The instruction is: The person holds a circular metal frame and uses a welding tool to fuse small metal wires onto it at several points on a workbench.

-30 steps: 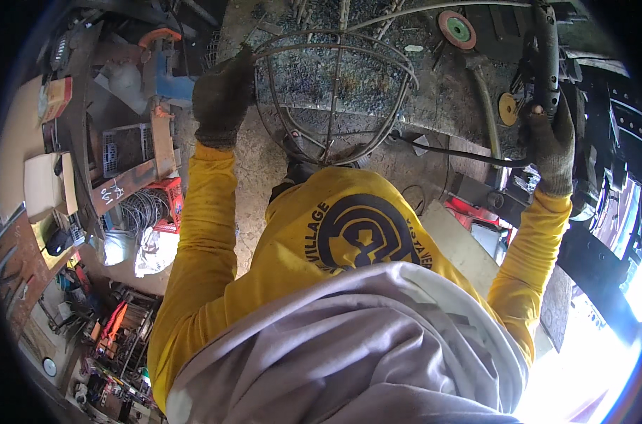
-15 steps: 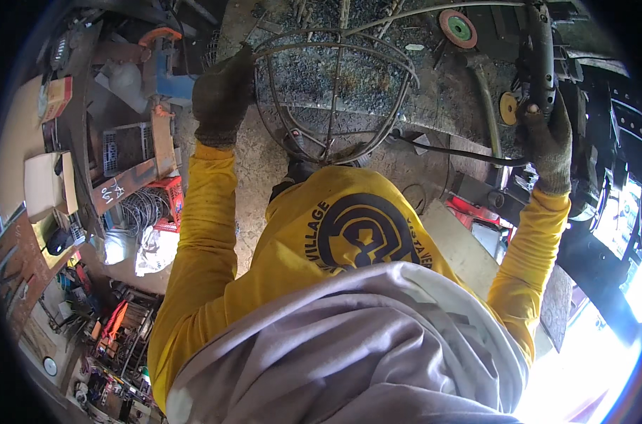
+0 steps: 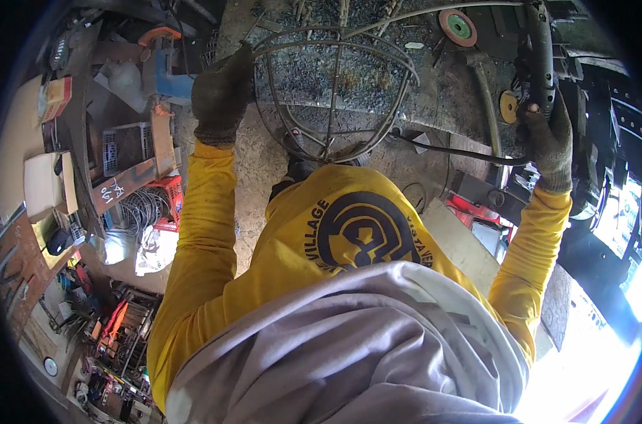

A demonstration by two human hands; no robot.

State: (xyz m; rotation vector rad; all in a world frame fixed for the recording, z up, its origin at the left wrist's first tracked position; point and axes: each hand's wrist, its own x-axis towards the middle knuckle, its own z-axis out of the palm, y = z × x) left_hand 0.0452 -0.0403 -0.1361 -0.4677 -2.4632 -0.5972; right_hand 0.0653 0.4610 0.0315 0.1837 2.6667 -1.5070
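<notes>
A round metal-rod frame (image 3: 336,95), shaped like an open cage of bent rods, sits in front of me at the edge of a dark, gritty work surface. My left hand (image 3: 224,97), in a dark knit glove, is closed around the left side of its rim; the fingers are partly hidden. At the right, my gloved right hand (image 3: 549,138) is wrapped around the near end of a long grey cylindrical tool (image 3: 540,60) with small holes along its side. A dark cable or rod (image 3: 469,154) runs from near that hand toward the frame.
Grit covers the workbench (image 3: 434,85). An abrasive disc (image 3: 458,28), a smaller yellow disc (image 3: 508,107) and a hammer-like tool (image 3: 487,106) lie near my right hand. Leftward are a blue clamp-like machine (image 3: 171,74), a wire coil (image 3: 140,212) and a red crate (image 3: 169,201).
</notes>
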